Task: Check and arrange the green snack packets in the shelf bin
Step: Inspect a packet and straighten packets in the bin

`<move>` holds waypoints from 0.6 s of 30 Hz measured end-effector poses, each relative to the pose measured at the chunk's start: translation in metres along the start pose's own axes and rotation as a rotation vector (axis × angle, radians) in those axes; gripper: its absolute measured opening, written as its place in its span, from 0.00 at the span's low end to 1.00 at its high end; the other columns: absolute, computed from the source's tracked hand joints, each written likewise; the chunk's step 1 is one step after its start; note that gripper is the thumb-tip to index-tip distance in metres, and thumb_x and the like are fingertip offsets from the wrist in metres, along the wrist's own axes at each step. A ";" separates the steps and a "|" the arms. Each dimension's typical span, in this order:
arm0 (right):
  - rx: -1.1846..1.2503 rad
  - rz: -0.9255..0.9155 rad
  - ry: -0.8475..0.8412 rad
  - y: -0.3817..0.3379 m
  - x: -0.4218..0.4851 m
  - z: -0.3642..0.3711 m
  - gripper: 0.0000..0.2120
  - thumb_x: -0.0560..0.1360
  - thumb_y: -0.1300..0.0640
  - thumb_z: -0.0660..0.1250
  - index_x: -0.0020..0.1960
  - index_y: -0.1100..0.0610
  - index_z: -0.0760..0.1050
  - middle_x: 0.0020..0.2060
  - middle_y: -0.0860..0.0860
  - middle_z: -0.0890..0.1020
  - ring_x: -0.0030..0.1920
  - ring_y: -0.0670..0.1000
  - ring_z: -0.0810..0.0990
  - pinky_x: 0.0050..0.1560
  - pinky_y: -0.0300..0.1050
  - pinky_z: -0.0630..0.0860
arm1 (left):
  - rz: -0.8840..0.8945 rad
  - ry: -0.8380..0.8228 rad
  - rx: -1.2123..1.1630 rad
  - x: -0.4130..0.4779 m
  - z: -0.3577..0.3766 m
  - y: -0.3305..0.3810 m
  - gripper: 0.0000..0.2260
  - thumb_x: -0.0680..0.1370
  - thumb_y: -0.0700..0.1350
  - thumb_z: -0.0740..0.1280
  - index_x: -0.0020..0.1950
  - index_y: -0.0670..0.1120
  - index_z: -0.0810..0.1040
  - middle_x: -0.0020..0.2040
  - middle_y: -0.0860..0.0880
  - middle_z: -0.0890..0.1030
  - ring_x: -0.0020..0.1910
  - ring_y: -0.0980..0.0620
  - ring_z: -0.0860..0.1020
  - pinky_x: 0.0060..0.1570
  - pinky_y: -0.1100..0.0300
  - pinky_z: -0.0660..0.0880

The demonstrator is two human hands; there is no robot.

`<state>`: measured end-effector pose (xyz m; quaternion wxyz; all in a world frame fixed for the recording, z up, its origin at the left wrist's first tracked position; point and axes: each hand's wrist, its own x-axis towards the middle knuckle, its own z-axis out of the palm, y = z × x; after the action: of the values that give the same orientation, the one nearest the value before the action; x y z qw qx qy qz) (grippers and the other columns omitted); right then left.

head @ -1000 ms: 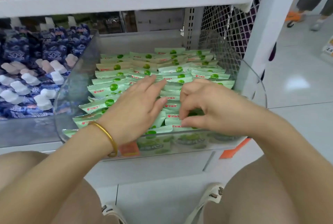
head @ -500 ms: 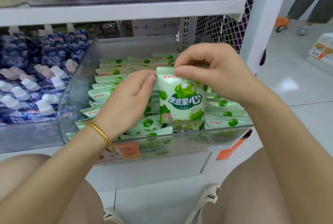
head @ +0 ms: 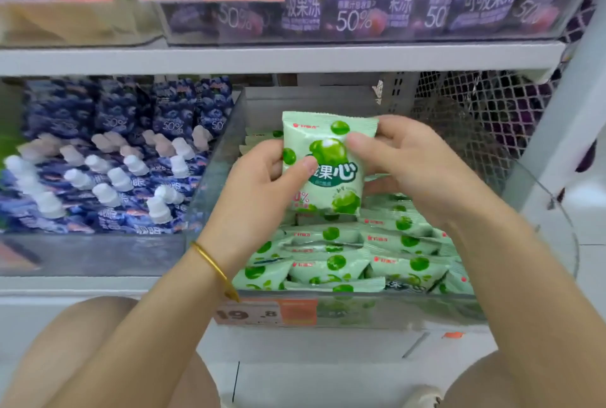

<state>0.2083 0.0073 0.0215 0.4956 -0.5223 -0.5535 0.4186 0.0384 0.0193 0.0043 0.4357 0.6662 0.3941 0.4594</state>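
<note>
One green packet (head: 328, 158) held up over the clear bin (head: 216, 184), front face to camera, long axis 12 to 6, roughly upright. Left hand (head: 259, 191) grips its 9 o'clock edge, thumb across the front print; right hand (head: 416, 171) pinches the corner at about 2 o'clock, fingers curled behind. Both hands are on it, neither nearer. The rest of the green packets (head: 344, 263) lie directly at 6 o'clock from the held one, flat and overlapping in rows running 9 to 3, so putting it back is likely a straight drop toward 6 plus laying it flat. Count: 1 packet in hand, 2 hands, 1 bin; the packets in the bin overlap too much for an exact count, well over ten. Blue spouted pouches (head: 114, 178) fill the next bin at 9 o'clock, purple packs (head: 360, 7) on the shelf at 12, gold bracelet (head: 213, 263) on the left wrist
</note>
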 end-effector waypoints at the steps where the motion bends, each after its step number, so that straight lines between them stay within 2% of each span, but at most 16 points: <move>1: 0.007 0.005 -0.032 0.000 -0.001 0.002 0.09 0.76 0.57 0.67 0.54 0.59 0.76 0.43 0.52 0.85 0.38 0.47 0.83 0.33 0.42 0.79 | -0.001 0.007 -0.009 0.001 -0.001 -0.001 0.07 0.78 0.40 0.63 0.51 0.50 0.77 0.47 0.50 0.84 0.46 0.55 0.83 0.47 0.59 0.80; 4: 0.059 -0.023 0.026 0.000 0.000 0.011 0.08 0.75 0.61 0.68 0.53 0.62 0.77 0.42 0.54 0.86 0.37 0.49 0.84 0.32 0.44 0.81 | 0.014 0.069 0.000 0.001 0.000 -0.004 0.08 0.77 0.41 0.65 0.55 0.49 0.73 0.52 0.52 0.81 0.48 0.57 0.81 0.46 0.63 0.79; 6: 0.111 -0.034 0.094 0.001 0.002 0.016 0.06 0.75 0.62 0.68 0.51 0.61 0.77 0.40 0.53 0.85 0.35 0.49 0.84 0.30 0.44 0.80 | 0.135 0.197 0.269 0.001 -0.001 -0.008 0.14 0.76 0.46 0.67 0.59 0.49 0.68 0.55 0.54 0.75 0.53 0.58 0.76 0.52 0.65 0.74; 8: 0.150 -0.028 0.138 0.004 0.004 0.022 0.05 0.75 0.62 0.68 0.50 0.61 0.75 0.37 0.51 0.84 0.34 0.48 0.84 0.30 0.45 0.80 | 0.304 0.271 0.573 0.000 -0.002 -0.011 0.18 0.74 0.51 0.67 0.61 0.47 0.68 0.54 0.53 0.70 0.55 0.53 0.71 0.55 0.63 0.68; 11: 0.232 -0.016 0.093 0.006 0.005 0.032 0.04 0.74 0.60 0.68 0.47 0.58 0.73 0.35 0.49 0.82 0.35 0.46 0.82 0.31 0.44 0.80 | 0.330 0.185 0.702 -0.003 -0.001 -0.011 0.21 0.73 0.58 0.62 0.61 0.48 0.70 0.56 0.53 0.70 0.56 0.54 0.67 0.56 0.65 0.61; 13: 0.286 -0.016 0.005 0.006 0.005 0.036 0.08 0.74 0.55 0.66 0.49 0.59 0.74 0.40 0.52 0.83 0.39 0.47 0.83 0.34 0.46 0.80 | 0.305 0.124 0.698 -0.004 0.000 -0.008 0.25 0.71 0.61 0.62 0.63 0.49 0.69 0.58 0.54 0.71 0.57 0.56 0.66 0.57 0.65 0.61; 15: 0.318 -0.019 -0.090 0.005 0.005 0.038 0.18 0.72 0.49 0.63 0.54 0.61 0.75 0.47 0.56 0.83 0.45 0.51 0.83 0.41 0.51 0.81 | 0.292 0.086 0.631 -0.003 -0.004 -0.007 0.25 0.71 0.56 0.68 0.66 0.50 0.68 0.59 0.57 0.72 0.59 0.58 0.67 0.61 0.63 0.63; 18: 0.323 -0.040 -0.158 0.005 0.004 0.035 0.18 0.72 0.49 0.61 0.55 0.60 0.76 0.50 0.56 0.83 0.49 0.53 0.83 0.43 0.48 0.81 | 0.274 0.075 0.515 0.003 -0.017 -0.008 0.21 0.74 0.43 0.67 0.67 0.51 0.70 0.60 0.56 0.75 0.61 0.56 0.72 0.62 0.56 0.69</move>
<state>0.1750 0.0138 0.0114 0.5362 -0.3903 -0.5265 0.5319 0.0217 0.0284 0.0009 0.1716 0.7845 0.4197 0.4230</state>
